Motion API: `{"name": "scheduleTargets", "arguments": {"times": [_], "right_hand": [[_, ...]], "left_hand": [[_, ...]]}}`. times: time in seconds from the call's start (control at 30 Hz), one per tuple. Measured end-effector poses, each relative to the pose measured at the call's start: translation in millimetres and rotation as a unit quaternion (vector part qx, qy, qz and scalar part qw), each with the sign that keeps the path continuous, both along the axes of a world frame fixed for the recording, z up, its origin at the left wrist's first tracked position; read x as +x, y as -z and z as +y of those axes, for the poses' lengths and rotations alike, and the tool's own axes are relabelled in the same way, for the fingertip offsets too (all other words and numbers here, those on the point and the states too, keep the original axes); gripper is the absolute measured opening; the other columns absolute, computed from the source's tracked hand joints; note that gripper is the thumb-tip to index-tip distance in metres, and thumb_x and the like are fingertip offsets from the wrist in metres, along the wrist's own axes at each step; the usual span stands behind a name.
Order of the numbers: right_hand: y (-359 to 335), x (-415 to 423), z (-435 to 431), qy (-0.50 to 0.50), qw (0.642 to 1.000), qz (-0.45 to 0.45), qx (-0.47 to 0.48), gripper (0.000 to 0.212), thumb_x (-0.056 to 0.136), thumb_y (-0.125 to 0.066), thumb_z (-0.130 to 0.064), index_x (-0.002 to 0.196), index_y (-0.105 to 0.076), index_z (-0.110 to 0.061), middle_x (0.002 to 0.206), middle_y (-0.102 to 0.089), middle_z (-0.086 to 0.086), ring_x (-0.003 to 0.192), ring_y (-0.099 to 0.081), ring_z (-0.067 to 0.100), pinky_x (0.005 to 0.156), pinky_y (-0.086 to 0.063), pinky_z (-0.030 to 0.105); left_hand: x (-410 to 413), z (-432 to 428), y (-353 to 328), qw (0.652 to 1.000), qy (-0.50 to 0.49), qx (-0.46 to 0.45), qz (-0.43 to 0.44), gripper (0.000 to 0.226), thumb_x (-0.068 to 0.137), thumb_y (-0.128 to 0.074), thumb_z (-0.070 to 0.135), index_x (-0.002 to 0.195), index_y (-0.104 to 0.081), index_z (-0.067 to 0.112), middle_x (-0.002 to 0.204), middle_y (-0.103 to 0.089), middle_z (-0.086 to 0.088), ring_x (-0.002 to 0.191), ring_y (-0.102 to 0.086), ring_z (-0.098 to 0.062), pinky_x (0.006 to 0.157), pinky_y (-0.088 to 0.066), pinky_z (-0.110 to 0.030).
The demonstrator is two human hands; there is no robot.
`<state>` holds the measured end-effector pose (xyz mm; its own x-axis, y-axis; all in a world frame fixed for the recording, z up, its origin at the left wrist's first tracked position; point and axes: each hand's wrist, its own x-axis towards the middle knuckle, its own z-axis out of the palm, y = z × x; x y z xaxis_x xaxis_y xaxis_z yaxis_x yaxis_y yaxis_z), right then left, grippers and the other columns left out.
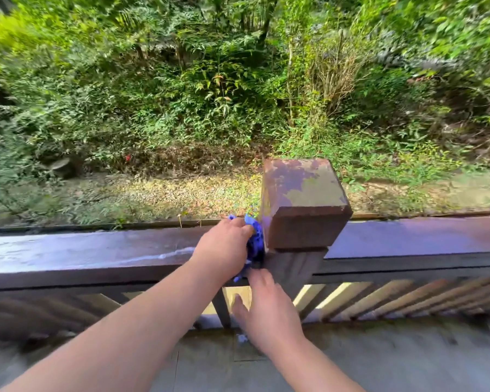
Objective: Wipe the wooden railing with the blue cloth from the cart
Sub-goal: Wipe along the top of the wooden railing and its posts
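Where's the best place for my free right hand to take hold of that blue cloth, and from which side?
Probably the loose tail of the blue cloth hanging below the left hand, taken from underneath. The rest is bunched under that hand and pressed against the post, so the near, lower end, just by the right hand, looks like the only free grip.

Two hands [224,247], one cloth [255,240] (blue), one post [303,202].
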<state>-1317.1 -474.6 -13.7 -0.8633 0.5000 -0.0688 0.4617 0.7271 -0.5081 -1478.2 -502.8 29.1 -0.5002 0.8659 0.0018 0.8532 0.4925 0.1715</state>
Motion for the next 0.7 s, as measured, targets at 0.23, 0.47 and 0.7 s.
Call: {"name": "scheduleTargets", "arguments": {"times": [0.23, 0.47, 0.7], "right_hand": [[-11, -15, -4, 0.021, 0.999, 0.003, 0.027, 0.040, 0.087, -0.059, -0.043, 0.121, -0.043, -0.030, 0.121, -0.046, -0.004, 0.098, -0.060, 0.028, 0.070, -0.047, 0.045], [-37, -53, -12, 0.046, 0.995, 0.084, 0.040, 0.054, 0.083, -0.067, -0.042, 0.130, -0.042, -0.029, 0.128, -0.044, -0.005, 0.114, -0.054, 0.023, 0.084, -0.051, 0.040], [-52, -106, 1, -0.059, 0.990, -0.099, 0.079, 0.112, 0.073, -0.075, -0.056, 0.160, -0.011, -0.027, 0.167, -0.019, 0.004, 0.155, -0.010, 0.031, 0.123, -0.021, 0.053]], "left_hand": [[-20, -20, -7, 0.992, 0.109, -0.048, 0.030, 0.034, 0.084, -0.056, 0.016, 0.117, -0.063, 0.025, 0.112, -0.058, 0.000, 0.106, -0.050, -0.024, 0.083, -0.053, -0.045], [-47, -59, -2, 0.990, 0.137, -0.027, 0.027, 0.027, 0.084, -0.058, 0.017, 0.109, -0.061, 0.026, 0.105, -0.056, 0.003, 0.099, -0.049, -0.022, 0.084, -0.051, -0.041], [-65, -93, 3, 0.992, 0.121, -0.001, 0.031, 0.018, 0.084, -0.062, 0.018, 0.101, -0.062, 0.025, 0.098, -0.055, 0.004, 0.093, -0.048, -0.021, 0.073, -0.047, -0.033]]}}
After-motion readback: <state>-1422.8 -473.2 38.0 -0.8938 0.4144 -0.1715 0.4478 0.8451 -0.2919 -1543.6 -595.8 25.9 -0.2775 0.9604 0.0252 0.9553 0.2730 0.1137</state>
